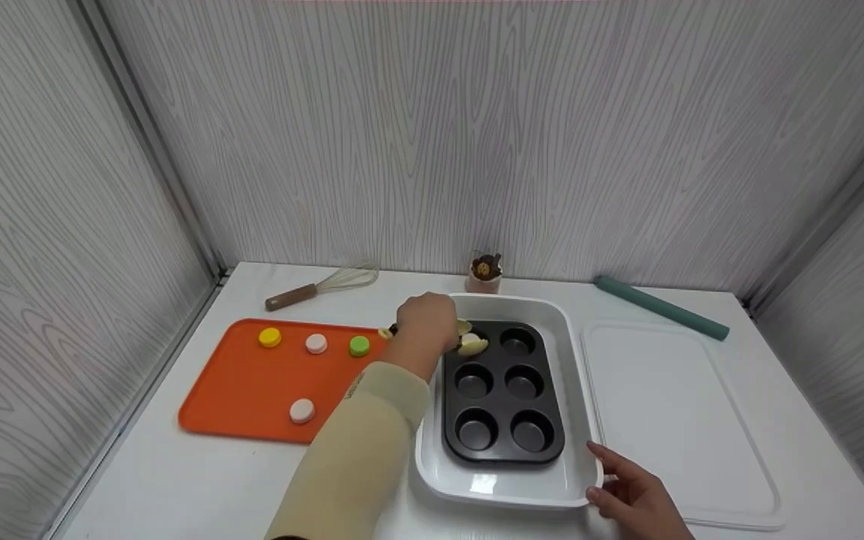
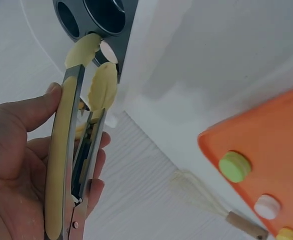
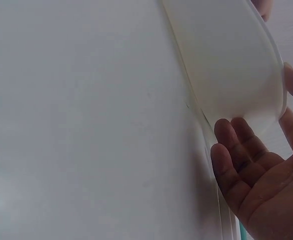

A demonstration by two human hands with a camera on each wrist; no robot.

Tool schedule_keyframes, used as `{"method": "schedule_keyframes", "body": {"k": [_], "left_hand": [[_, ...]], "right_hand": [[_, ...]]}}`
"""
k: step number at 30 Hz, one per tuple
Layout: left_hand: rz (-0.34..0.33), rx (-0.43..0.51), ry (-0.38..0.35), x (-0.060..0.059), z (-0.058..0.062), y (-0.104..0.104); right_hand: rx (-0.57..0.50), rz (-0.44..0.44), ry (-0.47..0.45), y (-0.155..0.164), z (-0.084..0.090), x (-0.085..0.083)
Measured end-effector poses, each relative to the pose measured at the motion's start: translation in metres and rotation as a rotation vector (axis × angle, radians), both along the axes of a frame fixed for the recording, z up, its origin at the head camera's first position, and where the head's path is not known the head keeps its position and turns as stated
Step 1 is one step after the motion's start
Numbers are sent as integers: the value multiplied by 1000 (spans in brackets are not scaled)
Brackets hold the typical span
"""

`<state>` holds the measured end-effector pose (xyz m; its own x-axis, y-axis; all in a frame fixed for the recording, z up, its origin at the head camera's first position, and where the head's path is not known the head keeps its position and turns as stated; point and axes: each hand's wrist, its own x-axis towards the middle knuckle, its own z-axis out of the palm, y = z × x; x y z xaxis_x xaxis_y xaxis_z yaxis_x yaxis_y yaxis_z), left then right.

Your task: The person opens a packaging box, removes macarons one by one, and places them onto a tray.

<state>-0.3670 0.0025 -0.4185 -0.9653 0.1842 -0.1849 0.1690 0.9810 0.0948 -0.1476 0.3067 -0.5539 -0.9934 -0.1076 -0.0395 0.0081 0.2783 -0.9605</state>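
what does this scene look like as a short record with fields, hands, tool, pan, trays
left hand: left hand holds yellow-tipped metal tongs, whose tips pinch a pale round piece at the far-left cup of the pan
right hand: right hand, fingers straight, touches the near right corner of the white rectangular dish
pan: black six-cup muffin pan lying inside the dish
orange tray: flat orange plastic tray left of the dish, carrying four small round pieces
behind: wooden-handled wire whisk; teal rolling pin

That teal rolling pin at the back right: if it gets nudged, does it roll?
Probably. The teal rolling pin is a plain cylinder lying flat on the table, with no visible stop beside it. It looks straight and rigid, so likely stiff, not floppy. Its smooth surface may be somewhat slippery.
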Motion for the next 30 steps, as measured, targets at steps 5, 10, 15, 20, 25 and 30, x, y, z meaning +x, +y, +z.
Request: {"method": "schedule_keyframes", "body": {"k": [5,10,15,20,25,30], "left_hand": [[15,-64,-41,-3,1,15],[68,-66,-36,-2,-1,20],[85,18,24,3,-4,13],[91,73,46,9,-5,1],[79,134,71,15,-1,-10],[77,230,96,23,4,-18]], "right_hand": [[1,6,-16,-1,-1,0],[-11,-10,-36,-3,0,-1],[-7,-30,-38,-4,2,-1],[-4,-29,-52,-4,3,-2],[-9,-27,-46,-3,3,-1],[-12,-18,-29,0,1,-1]]}}
